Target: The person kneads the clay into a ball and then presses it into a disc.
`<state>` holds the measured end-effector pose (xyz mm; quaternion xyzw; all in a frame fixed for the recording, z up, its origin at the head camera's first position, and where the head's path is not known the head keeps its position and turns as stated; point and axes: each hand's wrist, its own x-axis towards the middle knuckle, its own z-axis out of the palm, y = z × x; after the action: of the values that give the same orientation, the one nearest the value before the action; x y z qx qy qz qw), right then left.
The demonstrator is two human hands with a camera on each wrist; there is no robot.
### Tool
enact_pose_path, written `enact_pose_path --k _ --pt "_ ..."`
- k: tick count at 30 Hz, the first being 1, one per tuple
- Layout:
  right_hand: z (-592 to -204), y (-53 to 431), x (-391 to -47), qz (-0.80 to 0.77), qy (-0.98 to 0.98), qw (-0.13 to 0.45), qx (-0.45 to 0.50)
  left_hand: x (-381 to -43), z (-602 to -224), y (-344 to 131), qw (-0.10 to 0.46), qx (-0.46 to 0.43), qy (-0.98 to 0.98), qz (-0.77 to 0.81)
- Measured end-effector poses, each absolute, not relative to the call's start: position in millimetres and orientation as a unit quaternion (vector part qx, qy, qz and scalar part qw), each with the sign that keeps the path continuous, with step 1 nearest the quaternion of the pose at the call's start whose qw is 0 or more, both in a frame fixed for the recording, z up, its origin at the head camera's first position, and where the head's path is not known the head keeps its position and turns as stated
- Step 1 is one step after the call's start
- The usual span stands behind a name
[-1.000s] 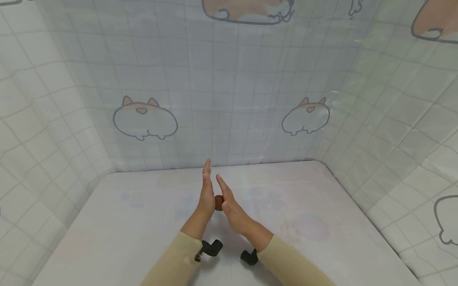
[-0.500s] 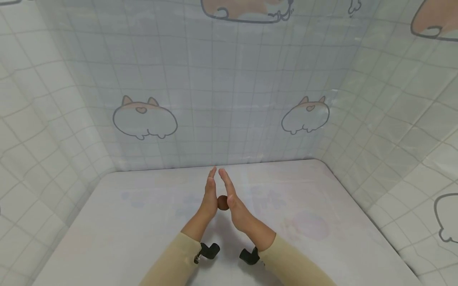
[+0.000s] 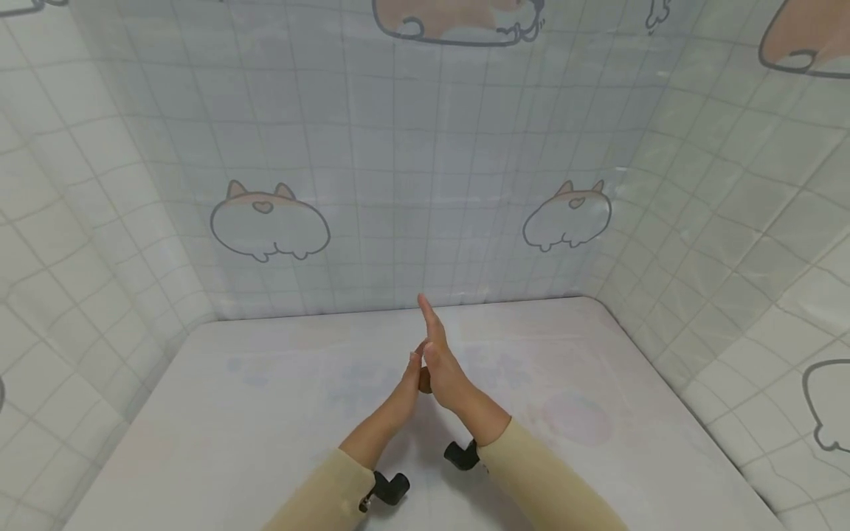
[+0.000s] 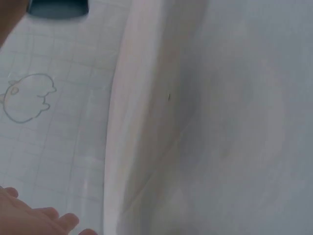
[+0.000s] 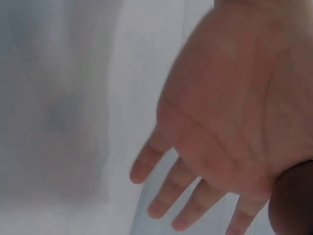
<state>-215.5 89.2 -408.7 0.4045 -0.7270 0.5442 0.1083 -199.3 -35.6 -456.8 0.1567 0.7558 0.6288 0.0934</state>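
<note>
Between my two facing palms is a small brown ball, partly covered by the hands in the head view. My left hand presses against its left side with straight fingers, set lower and nearer my body. My right hand is flat on the other side, its fingertips reaching farther forward. In the right wrist view the right palm faces the camera, fingers extended and spread, and the ball lies against the base of the fingers at the lower right edge. The left wrist view catches only part of the left hand.
Beneath the hands spreads a white table with faint pastel patches. A grid-patterned curtain with cartoon dog drawings rises behind it and along both sides. Black cameras are strapped at both sleeve cuffs.
The left hand has slid back toward my body and to the right, while the right hand has moved slightly forward. The ball has shifted a little rightward and is now more hidden between the palms.
</note>
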Motion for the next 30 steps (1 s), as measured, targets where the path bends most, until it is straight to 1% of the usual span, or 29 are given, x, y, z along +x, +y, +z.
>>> enact_pose_path --k 3,6,10,15,20,25,30 --pt "-408 88 -223 0.524 -0.734 0.134 0.411 -194 -457 -35 0.105 0.161 0.75 0.633" --pt "-411 87 -231 0.509 -0.74 0.157 0.411 -192 -455 -35 0.1 0.177 0.736 0.646" --pt "-418 89 -240 0.503 -0.745 0.168 0.406 -191 -450 -36 0.096 0.186 0.707 0.676" --pt "-426 91 -244 0.505 -0.756 0.14 0.392 -187 -443 -39 0.111 0.183 0.667 0.713" --pt "-433 93 -245 0.524 -0.763 0.094 0.367 -184 -438 -39 0.102 0.209 0.627 0.744" --pt "-444 94 -244 0.533 -0.76 0.051 0.368 -182 -433 -40 0.08 0.215 0.597 0.768" --pt "-449 94 -239 0.524 -0.762 0.031 0.379 -183 -428 -42 0.047 0.218 0.591 0.775"
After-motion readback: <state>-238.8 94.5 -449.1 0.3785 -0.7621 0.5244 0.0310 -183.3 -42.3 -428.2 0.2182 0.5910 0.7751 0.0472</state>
